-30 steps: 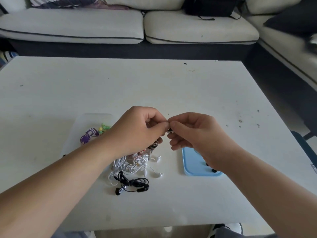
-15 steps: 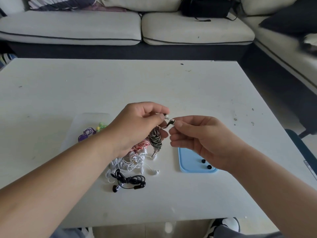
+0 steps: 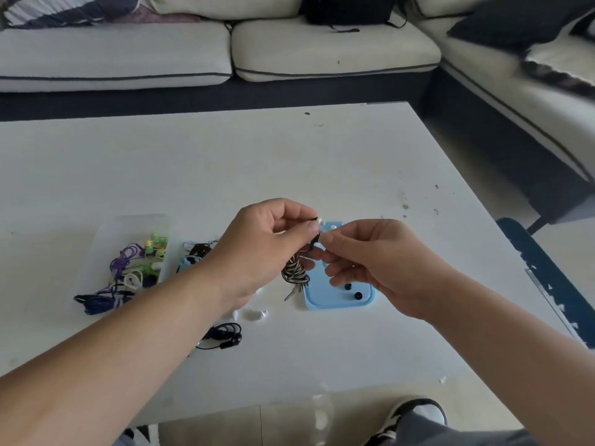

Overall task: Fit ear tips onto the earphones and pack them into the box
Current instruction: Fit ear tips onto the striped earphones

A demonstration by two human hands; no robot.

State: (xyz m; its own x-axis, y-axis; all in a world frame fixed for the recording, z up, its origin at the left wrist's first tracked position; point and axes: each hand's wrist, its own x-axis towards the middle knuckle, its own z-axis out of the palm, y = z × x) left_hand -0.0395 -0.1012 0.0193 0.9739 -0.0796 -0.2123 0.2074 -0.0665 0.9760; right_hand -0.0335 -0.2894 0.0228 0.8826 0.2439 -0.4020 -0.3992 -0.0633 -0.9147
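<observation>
My left hand [image 3: 257, 249] pinches one earbud of a black-and-white striped earphone [image 3: 294, 272], whose coiled cord dangles below with the plug just above the table. My right hand [image 3: 373, 259] pinches the other earbud close beside it, fingertips nearly touching. Under them lies a light blue lid [image 3: 335, 296] with two black ear tips [image 3: 352, 291] and white ones at its far end. A clear plastic box [image 3: 128, 259] at the left holds purple, green and dark blue earphones.
A black earphone [image 3: 225, 338] and white earphones [image 3: 257, 313] lie on the white table [image 3: 289, 162] near my left forearm. More coiled earphones [image 3: 196, 252] sit beside the box. Sofas stand beyond the table's far and right edges. My shoe [image 3: 415, 413] shows below.
Both hands have risen and shifted right with the striped earphone. The view has tilted, so the box and lid show more fully.
</observation>
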